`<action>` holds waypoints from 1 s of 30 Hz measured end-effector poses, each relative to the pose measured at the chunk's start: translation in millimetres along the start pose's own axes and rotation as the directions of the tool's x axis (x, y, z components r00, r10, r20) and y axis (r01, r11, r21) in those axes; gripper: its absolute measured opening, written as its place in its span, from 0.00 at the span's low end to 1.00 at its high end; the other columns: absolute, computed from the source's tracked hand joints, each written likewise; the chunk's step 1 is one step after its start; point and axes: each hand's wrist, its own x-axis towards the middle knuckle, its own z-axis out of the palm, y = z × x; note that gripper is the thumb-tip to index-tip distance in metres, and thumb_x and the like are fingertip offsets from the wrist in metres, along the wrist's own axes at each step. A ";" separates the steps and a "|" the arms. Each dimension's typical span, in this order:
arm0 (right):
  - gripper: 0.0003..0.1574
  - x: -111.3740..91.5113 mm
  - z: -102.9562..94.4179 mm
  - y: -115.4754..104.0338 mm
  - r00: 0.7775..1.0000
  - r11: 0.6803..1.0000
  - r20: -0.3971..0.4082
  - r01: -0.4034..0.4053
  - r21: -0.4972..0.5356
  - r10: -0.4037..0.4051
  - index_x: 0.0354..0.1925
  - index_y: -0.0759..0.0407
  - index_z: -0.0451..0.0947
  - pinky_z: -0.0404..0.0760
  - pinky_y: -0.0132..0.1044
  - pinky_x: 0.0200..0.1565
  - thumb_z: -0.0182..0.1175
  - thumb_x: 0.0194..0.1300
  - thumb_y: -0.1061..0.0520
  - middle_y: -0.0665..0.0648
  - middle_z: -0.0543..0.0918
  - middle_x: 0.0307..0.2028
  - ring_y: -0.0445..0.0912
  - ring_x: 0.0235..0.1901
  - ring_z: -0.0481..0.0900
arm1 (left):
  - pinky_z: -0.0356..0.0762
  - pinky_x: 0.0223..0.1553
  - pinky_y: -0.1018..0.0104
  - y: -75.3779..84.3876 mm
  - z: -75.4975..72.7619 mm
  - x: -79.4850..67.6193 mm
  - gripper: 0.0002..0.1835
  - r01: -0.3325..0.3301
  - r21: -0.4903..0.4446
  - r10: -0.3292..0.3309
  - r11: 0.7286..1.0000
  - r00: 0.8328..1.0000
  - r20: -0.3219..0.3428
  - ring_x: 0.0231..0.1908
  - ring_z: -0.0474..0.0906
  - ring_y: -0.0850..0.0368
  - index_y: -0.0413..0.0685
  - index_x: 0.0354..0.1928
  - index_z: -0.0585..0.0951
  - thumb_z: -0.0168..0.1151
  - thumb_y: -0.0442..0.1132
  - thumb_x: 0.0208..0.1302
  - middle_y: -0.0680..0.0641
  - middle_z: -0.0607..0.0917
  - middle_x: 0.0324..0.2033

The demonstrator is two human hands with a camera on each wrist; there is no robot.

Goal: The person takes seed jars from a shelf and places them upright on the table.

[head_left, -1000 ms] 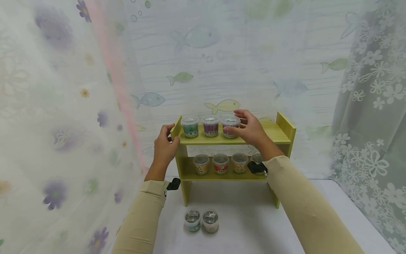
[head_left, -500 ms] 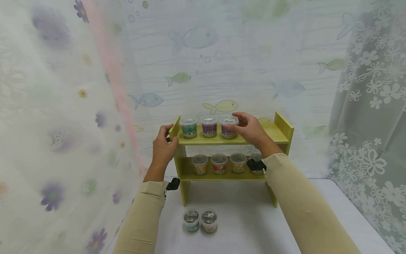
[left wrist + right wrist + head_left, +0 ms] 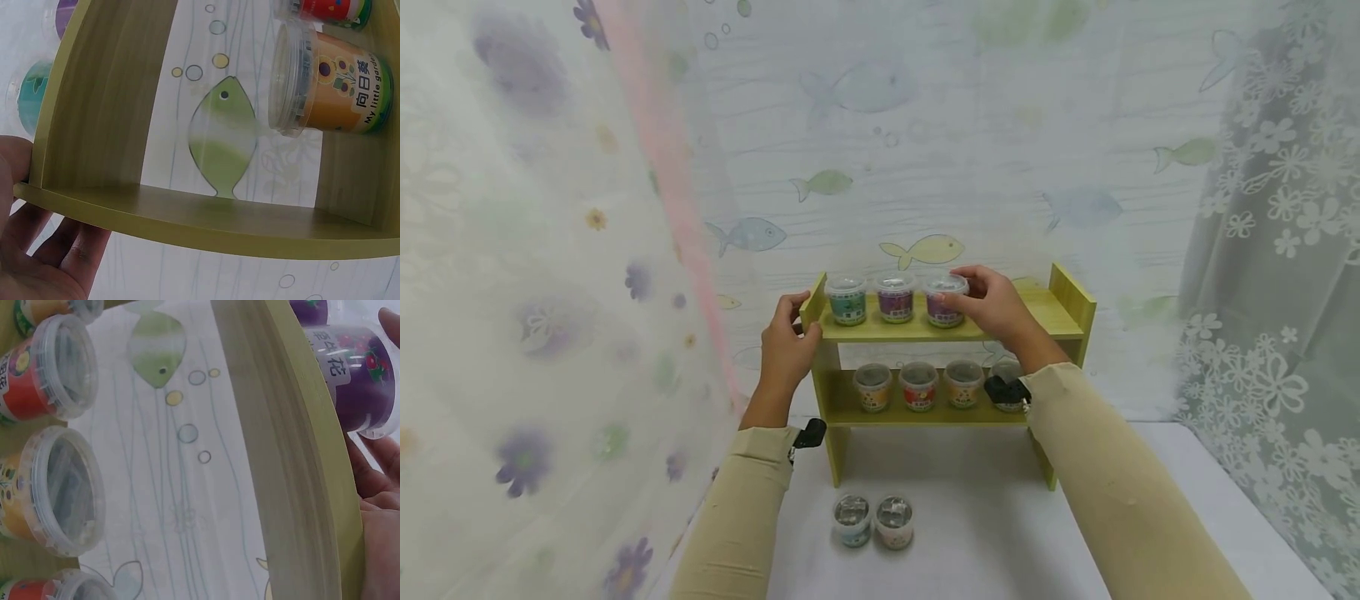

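Observation:
A two-tier yellow-green wooden shelf [image 3: 1037, 315] stands against the patterned curtain. My left hand [image 3: 786, 350] grips its upper left side panel; in the left wrist view the fingers [image 3: 78, 253] lie along the outside of the wood. On the top tier my right hand [image 3: 996, 310] holds a purple-labelled plastic cup [image 3: 944, 310] by its right side, thumb in front. That cup [image 3: 365, 372] stands upright in the head view. To its left are another purple cup [image 3: 896, 302] and a teal cup [image 3: 847, 304].
Several lidded cups line the lower tier, among them an orange one [image 3: 873, 390] and a red one [image 3: 919, 388]; my right wrist partly covers the rightmost [image 3: 1006, 375]. Two cups, pale blue [image 3: 852, 523] and pale pink [image 3: 894, 525], sit on the white tabletop [image 3: 970, 542] in front.
My right hand's fingers have drawn in on the purple cup, which has shifted very slightly right. My left hand keeps its place on the shelf panel.

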 end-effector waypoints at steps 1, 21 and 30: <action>0.49 0.0 -0.4 -0.6 1.000 1.000 0.000 -0.004 0.000 0.004 0.75 0.48 0.67 0.78 0.54 0.63 0.70 0.63 0.35 0.56 0.78 0.64 0.51 0.63 0.77 | 0.86 0.50 0.43 0.6 -0.1 0.0 0.26 0.002 -0.002 -0.002 1.000 1.000 0.000 0.58 0.84 0.39 0.58 0.71 0.71 0.58 0.39 0.72 0.46 0.76 0.71; 0.52 2.5 3.0 2.5 1.000 0.997 -0.003 0.006 -0.071 -0.007 0.76 0.45 0.68 0.81 0.46 0.51 0.69 0.61 0.29 0.56 0.82 0.58 0.50 0.53 0.80 | 0.85 0.52 0.44 2.0 0.3 -1.8 0.26 0.027 -0.008 -0.027 1.000 1.000 0.007 0.59 0.83 0.39 0.58 0.71 0.71 0.58 0.40 0.72 0.47 0.76 0.71; 0.53 1.3 2.2 2.0 0.999 0.996 -0.030 0.015 -0.093 -0.018 0.76 0.46 0.69 0.80 0.44 0.49 0.69 0.60 0.28 0.56 0.83 0.57 0.49 0.51 0.80 | 0.86 0.49 0.44 0.4 1.5 -1.1 0.27 -0.004 -0.020 0.004 1.000 1.000 -0.001 0.59 0.84 0.39 0.58 0.71 0.72 0.58 0.39 0.71 0.46 0.78 0.69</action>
